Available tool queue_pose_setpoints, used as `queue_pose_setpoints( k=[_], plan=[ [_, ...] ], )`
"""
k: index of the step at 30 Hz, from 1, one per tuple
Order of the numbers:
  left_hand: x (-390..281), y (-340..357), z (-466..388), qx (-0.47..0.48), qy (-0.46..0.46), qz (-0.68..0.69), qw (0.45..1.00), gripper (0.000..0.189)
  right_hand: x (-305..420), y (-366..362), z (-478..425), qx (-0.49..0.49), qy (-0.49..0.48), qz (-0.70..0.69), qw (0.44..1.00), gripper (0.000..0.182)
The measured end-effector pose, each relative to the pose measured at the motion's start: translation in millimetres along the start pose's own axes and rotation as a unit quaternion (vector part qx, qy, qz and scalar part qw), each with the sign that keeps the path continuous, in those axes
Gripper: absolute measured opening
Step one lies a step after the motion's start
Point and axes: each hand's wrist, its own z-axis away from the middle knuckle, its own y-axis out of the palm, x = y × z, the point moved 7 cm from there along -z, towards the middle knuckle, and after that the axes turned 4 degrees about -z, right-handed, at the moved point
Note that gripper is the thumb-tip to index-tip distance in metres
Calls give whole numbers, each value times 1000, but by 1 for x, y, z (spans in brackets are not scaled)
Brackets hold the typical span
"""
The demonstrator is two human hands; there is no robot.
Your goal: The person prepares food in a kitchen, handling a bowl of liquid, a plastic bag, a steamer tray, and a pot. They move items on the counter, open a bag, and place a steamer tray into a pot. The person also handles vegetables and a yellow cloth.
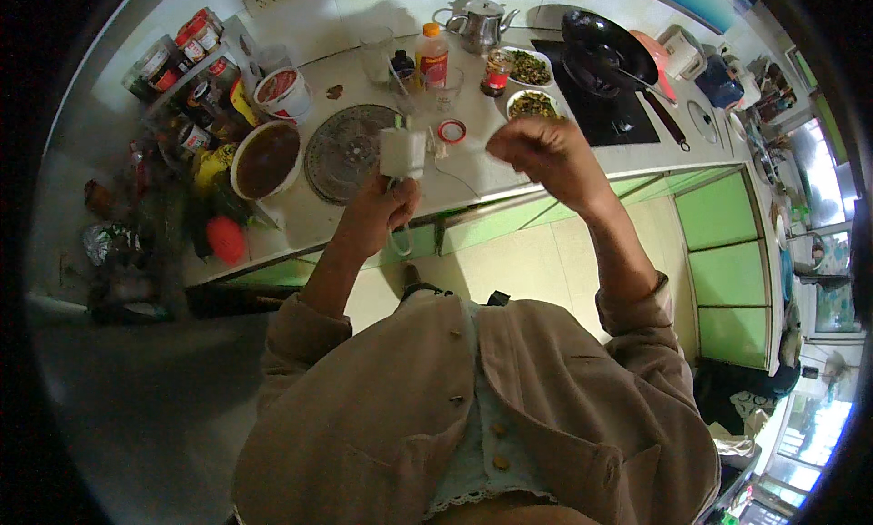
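My left hand grips a white box-shaped thing from below, with a thin white loop hanging under it and something pale green sticking out of its top; what it is I cannot tell. It is held above the counter, by the right side of a round patterned disc. My right hand is raised in front of a bowl of chopped greens, its fingers curled and slightly blurred; whether it holds something small I cannot tell. Between the hands, a red-rimmed jar lid lies on the counter.
An open jar, a plate of greens, an orange-capped bottle and a metal teapot stand behind. A black wok sits on the cooktop at right. At left are a tub of dark liquid and crowded condiment jars.
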Motion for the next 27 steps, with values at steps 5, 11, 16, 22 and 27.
queue_pose_setpoints(
  k=[5, 11, 16, 22, 27],
  plan=[
    [-20, 63, -20, -200, 230, 7, 952, 34, -27, 29, 19, -46, 135, -200, 969, 26],
    [-11, 71, -46, -147, 150, 38, 977, 38, -68, 38, 32, -100, 191, -270, 939, 29],
    [-22, 25, -56, -293, 155, 85, 940, 28, -81, 38, 52, -43, 238, -259, 935, 20],
    [-88, -7, -34, -443, 149, -406, 785, 28, -50, -2, 73, -21, 137, -87, 987, 14],
    [-23, 79, -66, -117, 103, -348, 925, 48, -21, -14, 45, -55, -2, 51, 997, 11]
  ],
)
